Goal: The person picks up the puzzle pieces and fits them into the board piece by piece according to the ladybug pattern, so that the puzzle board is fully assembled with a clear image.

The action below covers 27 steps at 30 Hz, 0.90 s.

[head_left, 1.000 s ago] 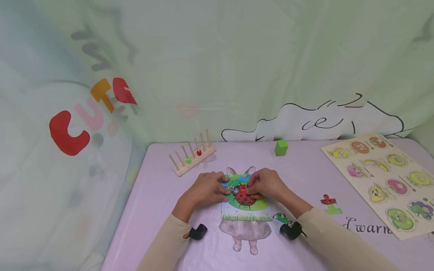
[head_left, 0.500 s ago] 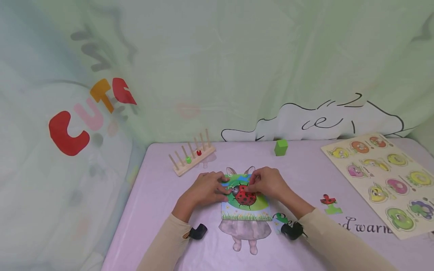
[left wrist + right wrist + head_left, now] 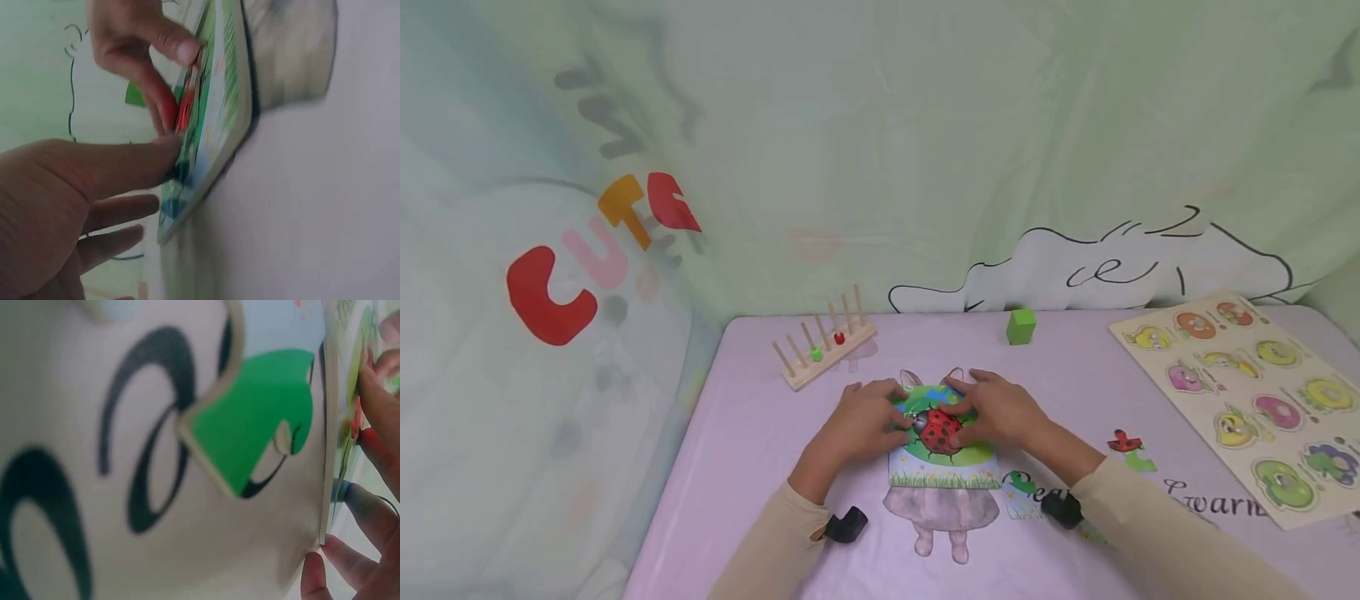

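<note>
A square ladybug puzzle board (image 3: 943, 477) lies flat between both hands, its red, black-spotted ladybug (image 3: 940, 429) filling the middle. On the board's left side, the left hand (image 3: 868, 421) touches the picture near the ladybug's head with extended fingers; its thumb (image 3: 134, 164) reaches the surface in the left wrist view. Across from it, the right hand (image 3: 1003, 408) rests spread fingertips on the ladybug's right side and the upper right edge. Several of its fingers (image 3: 372, 515) press along the board in the right wrist view. No loose piece shows between the fingers of either hand.
Loose puzzle pieces lie to the right: a blue-green one (image 3: 1022, 497) by the right wrist and a red-and-green one (image 3: 1127, 446) farther out. A pegged wooden rack (image 3: 831, 364) stands back left, a green block (image 3: 1021, 327) behind, and a fruit puzzle board (image 3: 1232, 392) far right.
The right hand has gone from pinching at the ladybug's upper right to spreading its fingers over it, its forearm shifting slightly right. The left hand stays nearly still.
</note>
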### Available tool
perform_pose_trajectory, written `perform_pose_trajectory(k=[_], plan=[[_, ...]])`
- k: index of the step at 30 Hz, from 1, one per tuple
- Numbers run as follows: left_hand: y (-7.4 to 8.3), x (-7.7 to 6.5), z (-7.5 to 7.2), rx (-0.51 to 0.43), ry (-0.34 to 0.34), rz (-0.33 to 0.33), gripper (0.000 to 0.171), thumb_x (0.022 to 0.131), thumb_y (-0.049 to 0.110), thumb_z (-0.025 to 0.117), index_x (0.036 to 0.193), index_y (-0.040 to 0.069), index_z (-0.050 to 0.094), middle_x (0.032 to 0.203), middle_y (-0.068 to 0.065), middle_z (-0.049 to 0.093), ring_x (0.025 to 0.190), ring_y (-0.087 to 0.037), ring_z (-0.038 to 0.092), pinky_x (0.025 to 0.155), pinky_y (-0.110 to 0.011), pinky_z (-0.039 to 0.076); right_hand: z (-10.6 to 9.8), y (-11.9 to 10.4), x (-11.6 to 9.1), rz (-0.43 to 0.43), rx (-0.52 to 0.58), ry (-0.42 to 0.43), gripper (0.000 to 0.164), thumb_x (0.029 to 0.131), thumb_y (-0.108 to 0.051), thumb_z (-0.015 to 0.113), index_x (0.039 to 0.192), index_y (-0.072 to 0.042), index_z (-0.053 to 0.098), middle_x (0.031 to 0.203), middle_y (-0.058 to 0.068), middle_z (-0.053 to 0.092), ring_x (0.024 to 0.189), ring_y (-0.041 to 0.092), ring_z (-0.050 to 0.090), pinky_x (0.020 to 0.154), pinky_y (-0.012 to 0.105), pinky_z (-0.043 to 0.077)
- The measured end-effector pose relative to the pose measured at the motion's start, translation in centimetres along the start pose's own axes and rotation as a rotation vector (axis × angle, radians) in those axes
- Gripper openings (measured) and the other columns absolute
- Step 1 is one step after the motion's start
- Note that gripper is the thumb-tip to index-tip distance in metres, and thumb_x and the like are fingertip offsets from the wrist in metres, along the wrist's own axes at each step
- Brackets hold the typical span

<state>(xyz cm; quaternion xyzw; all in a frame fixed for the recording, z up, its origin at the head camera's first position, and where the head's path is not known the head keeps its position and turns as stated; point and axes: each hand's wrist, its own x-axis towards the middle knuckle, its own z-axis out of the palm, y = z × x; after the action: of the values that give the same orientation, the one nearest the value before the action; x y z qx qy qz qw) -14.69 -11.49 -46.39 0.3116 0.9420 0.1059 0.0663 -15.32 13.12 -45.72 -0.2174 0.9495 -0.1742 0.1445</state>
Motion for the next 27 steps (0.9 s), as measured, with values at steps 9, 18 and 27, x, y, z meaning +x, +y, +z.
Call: perform_pose_trajectory(k=[9, 18, 27], plan=[[2.0, 0.3, 0.6, 0.133, 0.006, 0.02, 0.04, 0.091, 0.056, 0.07, 0.126, 0.037, 0.073, 0.137, 0.001, 0.063, 0.119, -0.016, 0.064, 0.092, -0.042, 0.054, -0.2, -0.2, -0.1, 0.007, 0.016, -0.008, 0.053, 0.076, -0.042, 0.088, 0.124, -0.025, 0.075, 0.156, 0.0, 0.05, 0.148, 0.045, 0.035, 0.1, 0.069, 0.044], [2.4, 0.2, 1.2, 0.17, 0.057, -0.015, 0.035, 0.092, 0.057, 0.068, 0.121, 0.039, 0.075, 0.128, 0.007, 0.065, 0.112, -0.013, 0.065, 0.088, -0.04, 0.054, 0.0, 0.0, 0.0, 0.032, 0.021, -0.009, 0.051, 0.076, -0.041, 0.088, 0.123, -0.025, 0.075, 0.156, -0.002, 0.051, 0.147, 0.046, 0.036, 0.101, 0.066, 0.046], [2.2, 0.2, 1.9, 0.175, 0.089, 0.009, 0.042, 0.091, 0.055, 0.068, 0.13, 0.038, 0.07, 0.133, 0.006, 0.067, 0.114, -0.013, 0.066, 0.086, -0.036, 0.055, 0.0, 0.4, 0.2, 0.029, 0.043, 0.002, 0.048, 0.077, -0.042, 0.088, 0.121, -0.025, 0.077, 0.154, 0.0, 0.052, 0.145, 0.047, 0.037, 0.107, 0.059, 0.045]])
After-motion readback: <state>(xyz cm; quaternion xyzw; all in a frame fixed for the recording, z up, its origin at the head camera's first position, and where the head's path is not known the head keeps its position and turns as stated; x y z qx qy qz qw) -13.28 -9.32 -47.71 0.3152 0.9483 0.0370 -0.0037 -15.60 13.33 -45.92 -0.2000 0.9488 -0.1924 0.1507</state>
